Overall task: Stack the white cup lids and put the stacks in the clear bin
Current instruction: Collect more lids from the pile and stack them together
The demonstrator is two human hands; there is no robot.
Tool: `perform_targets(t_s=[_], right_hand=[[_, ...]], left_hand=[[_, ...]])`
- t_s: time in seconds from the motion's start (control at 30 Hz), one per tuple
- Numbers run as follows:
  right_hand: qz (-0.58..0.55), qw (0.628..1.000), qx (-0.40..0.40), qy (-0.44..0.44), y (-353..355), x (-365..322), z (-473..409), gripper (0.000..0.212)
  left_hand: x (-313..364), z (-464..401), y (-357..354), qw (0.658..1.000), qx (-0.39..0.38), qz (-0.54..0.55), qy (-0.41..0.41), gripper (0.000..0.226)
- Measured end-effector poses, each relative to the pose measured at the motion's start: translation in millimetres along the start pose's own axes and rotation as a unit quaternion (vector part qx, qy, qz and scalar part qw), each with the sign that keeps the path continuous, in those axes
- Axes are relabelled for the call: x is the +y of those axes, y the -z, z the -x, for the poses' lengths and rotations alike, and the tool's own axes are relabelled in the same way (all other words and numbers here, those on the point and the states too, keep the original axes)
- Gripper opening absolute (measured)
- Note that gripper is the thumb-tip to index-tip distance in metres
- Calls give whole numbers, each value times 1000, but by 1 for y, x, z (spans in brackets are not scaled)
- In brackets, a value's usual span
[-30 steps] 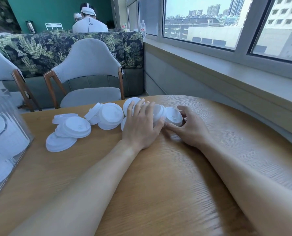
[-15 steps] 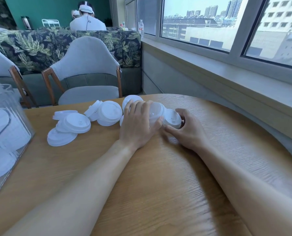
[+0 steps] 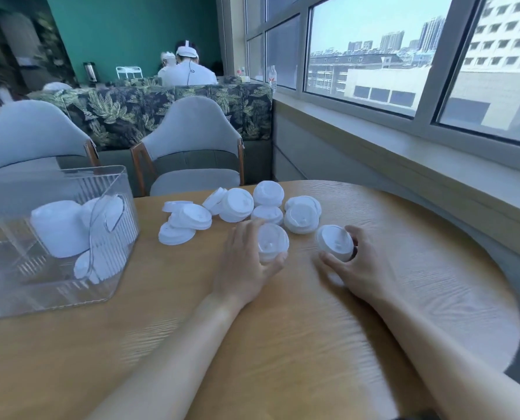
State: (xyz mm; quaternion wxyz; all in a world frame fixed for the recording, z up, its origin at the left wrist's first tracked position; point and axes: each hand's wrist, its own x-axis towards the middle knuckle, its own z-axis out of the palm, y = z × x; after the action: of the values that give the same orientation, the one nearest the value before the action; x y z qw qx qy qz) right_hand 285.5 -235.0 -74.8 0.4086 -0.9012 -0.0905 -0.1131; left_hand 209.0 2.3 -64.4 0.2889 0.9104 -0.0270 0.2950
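Several loose white cup lids [image 3: 237, 204] lie scattered at the far side of the round wooden table [image 3: 283, 344]. My left hand [image 3: 246, 262] grips a short stack of lids [image 3: 272, 242] just above the tabletop. My right hand [image 3: 358, 268] holds another short stack of lids [image 3: 334, 242], tilted toward the left. The two stacks are apart, about a hand's width between them. The clear bin [image 3: 49, 237] stands at the left of the table with stacked lids [image 3: 60, 228] lying inside it.
Two grey chairs [image 3: 192, 153] stand behind the table's far edge. A window sill [image 3: 419, 165] runs along the right. A leaf-patterned sofa back and seated people are farther off. The table's right edge curves close to my right forearm.
Both hands have pulled back from the lid pile toward me, each carrying a small stack of lids. The camera view has lifted and shifted, so the clear bin shows fully.
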Motion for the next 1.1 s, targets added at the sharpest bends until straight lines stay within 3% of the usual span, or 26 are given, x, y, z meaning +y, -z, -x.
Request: perform_targets(t_s=[0.37, 0.6, 0.83, 1.1], right_hand=[[15, 994, -86, 68, -13, -32, 71, 97], [70, 980, -132, 131, -13, -55, 94, 84], [91, 976, -138, 139, -12, -61, 94, 76], [56, 979, -135, 141, -11, -54, 96, 69]], left_hand=[[-14, 64, 61, 995, -42, 17, 87, 82], [-23, 81, 75, 986, -93, 21, 134, 86], [-25, 83, 83, 980, -133, 17, 147, 94], [-19, 84, 85, 987, -82, -49, 131, 76]])
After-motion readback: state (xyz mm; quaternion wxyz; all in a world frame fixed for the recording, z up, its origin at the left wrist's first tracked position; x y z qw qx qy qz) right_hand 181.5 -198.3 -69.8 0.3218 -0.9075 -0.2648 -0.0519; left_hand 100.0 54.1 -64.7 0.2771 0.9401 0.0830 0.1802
